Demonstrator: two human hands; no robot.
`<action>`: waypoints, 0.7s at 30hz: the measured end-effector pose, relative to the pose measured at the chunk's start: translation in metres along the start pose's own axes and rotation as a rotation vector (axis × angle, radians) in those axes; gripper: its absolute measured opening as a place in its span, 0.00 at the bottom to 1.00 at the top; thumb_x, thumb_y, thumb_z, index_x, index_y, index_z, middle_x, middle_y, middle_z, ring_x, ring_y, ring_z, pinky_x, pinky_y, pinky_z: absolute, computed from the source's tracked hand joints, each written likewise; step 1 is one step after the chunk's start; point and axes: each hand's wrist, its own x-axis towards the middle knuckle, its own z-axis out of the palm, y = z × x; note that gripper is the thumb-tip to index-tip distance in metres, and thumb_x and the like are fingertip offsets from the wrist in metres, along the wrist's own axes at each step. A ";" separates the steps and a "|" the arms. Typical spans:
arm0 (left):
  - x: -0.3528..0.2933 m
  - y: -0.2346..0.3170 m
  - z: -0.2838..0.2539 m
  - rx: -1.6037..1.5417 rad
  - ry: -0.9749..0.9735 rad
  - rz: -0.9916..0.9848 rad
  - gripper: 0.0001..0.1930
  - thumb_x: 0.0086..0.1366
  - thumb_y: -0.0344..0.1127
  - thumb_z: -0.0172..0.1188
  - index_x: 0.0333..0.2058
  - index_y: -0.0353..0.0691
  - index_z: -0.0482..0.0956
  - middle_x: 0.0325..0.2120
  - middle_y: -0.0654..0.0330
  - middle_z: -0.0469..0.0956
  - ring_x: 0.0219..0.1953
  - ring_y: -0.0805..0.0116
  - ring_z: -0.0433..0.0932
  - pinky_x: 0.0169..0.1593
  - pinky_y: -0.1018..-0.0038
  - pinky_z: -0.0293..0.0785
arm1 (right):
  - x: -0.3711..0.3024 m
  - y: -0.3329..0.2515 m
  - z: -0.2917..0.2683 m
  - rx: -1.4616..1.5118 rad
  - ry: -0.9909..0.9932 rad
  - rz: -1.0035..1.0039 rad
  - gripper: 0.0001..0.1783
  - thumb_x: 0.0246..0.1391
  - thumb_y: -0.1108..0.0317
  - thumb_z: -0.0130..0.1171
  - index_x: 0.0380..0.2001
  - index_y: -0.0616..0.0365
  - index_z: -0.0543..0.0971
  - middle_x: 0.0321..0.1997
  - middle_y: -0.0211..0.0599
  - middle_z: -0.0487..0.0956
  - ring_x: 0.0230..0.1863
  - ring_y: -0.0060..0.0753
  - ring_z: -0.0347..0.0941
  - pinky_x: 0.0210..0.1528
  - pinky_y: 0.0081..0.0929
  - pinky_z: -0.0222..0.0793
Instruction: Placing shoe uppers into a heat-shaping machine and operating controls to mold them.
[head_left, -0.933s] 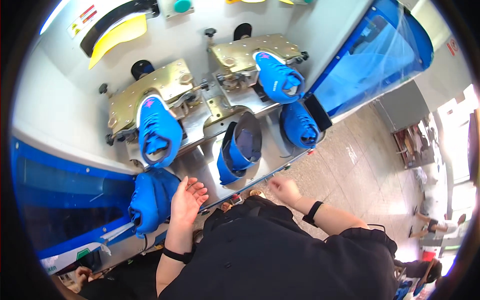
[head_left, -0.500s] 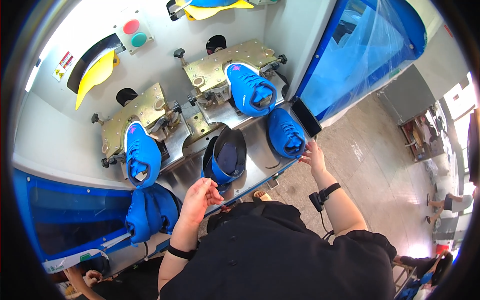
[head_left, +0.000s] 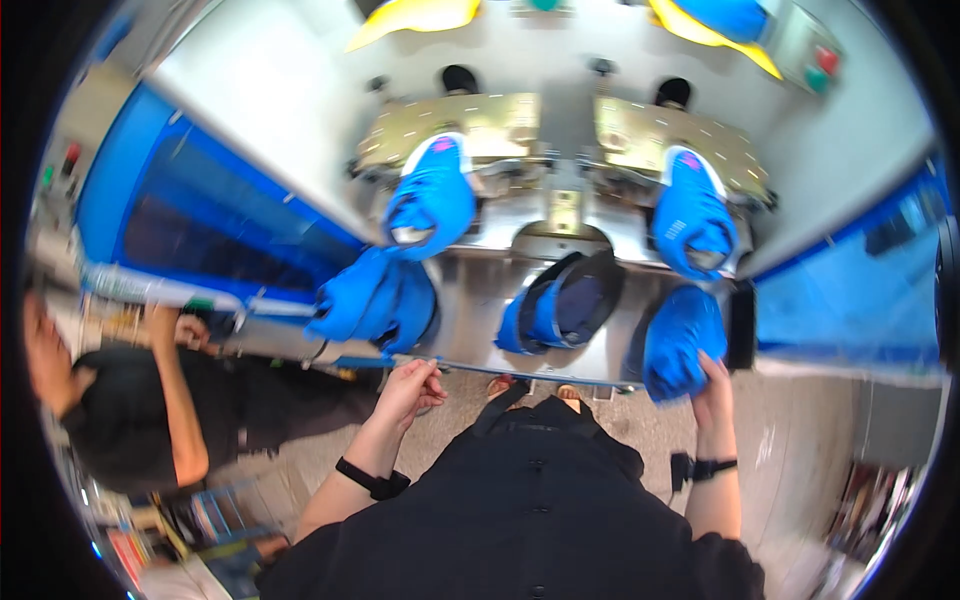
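At the right end of the metal shelf, my right hand grips a blue shoe upper by its near edge, some fingers hidden behind it. My left hand hovers at the shelf's front edge with fingers curled in and nothing visible in them. Between the hands, dark-lined blue shoe uppers stand with their openings up. More blue uppers lie bunched together at the shelf's left end. Above the shelf, a laced blue upper and another laced blue upper sit toe-first against the machine.
Two brass-coloured metal plates with black knobs stand behind the shelf. Blue-framed clear panels flank the machine. A black box-like part borders the right upper. At left, another person works nearby.
The view has swung, so the machine now appears straight ahead. My right hand has gone from beside the right-end upper to gripping it, and that upper is tipped nearer me. My left hand stays curled.
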 end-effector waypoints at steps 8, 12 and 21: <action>-0.034 0.036 -0.091 0.126 0.935 0.713 0.11 0.72 0.38 0.53 0.35 0.35 0.74 0.26 0.59 0.77 0.28 0.72 0.79 0.31 0.78 0.75 | -0.057 -0.009 0.135 -0.205 -0.261 0.427 0.28 0.55 0.66 0.55 0.57 0.69 0.71 0.55 0.48 0.77 0.57 0.39 0.74 0.62 0.33 0.67; -0.036 0.098 -0.077 0.886 0.929 1.162 0.14 0.68 0.34 0.56 0.46 0.30 0.75 0.46 0.47 0.77 0.48 0.52 0.78 0.52 0.64 0.74 | -0.056 0.032 0.282 -0.412 -0.804 0.581 0.29 0.58 0.64 0.58 0.60 0.67 0.69 0.56 0.45 0.77 0.56 0.35 0.74 0.58 0.28 0.70; 0.012 0.128 -0.089 1.102 0.885 0.731 0.15 0.68 0.40 0.49 0.43 0.34 0.77 0.37 0.45 0.79 0.39 0.45 0.79 0.44 0.54 0.75 | -0.023 0.187 0.371 -0.363 -0.717 0.634 0.25 0.61 0.56 0.59 0.56 0.60 0.74 0.54 0.40 0.79 0.54 0.35 0.76 0.58 0.31 0.72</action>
